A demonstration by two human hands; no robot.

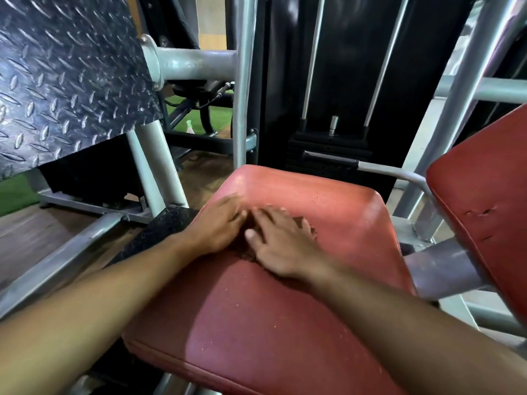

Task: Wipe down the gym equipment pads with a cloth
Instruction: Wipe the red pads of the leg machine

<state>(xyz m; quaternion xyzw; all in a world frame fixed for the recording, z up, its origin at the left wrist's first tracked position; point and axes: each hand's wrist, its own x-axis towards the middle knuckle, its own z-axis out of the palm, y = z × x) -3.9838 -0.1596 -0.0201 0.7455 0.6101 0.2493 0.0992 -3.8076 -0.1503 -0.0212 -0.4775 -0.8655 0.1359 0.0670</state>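
Both hands are flat on the red seat pad (285,323), side by side near its front-middle. The left hand (219,226) comes in from the left, the right hand (281,246) from the right, fingers nearly touching.

Cloth (249,253): a dark reddish-brown rag bunched under and between the palms. Only a strip shows between the hands, plus a bit past the right fingertips. It sits close in colour to the vinyl, so its edges are hard to trace.

Grip state: fingers on both hands are straight and spread, pressing down, not curled round the cloth. This is palm pressure rather than a pinch. It makes sense, since a flat hand spreads the load and keeps more rag on the pad per stroke. The left fingers are motion-blurred, so I read this as mid-stroke.

Two hands on one small rag is probably for extra downforce on worn vinyl. The pad looks dusty, with pale specks toward the near edge and a lighter, scuffed band at the far edge.

The seat pad works as the surface here, tilted slightly, so the forearms angle in from above.

The backrest pad (484,201) at right is also red, with small tears in the cover. No hand is on it, so I judge it still to do. The tears could snag the rag.

Checker-plate footplate (65,81) is upper left, the weight stack (328,149) is behind the seat, and the grey steel frame (245,81) runs around both.
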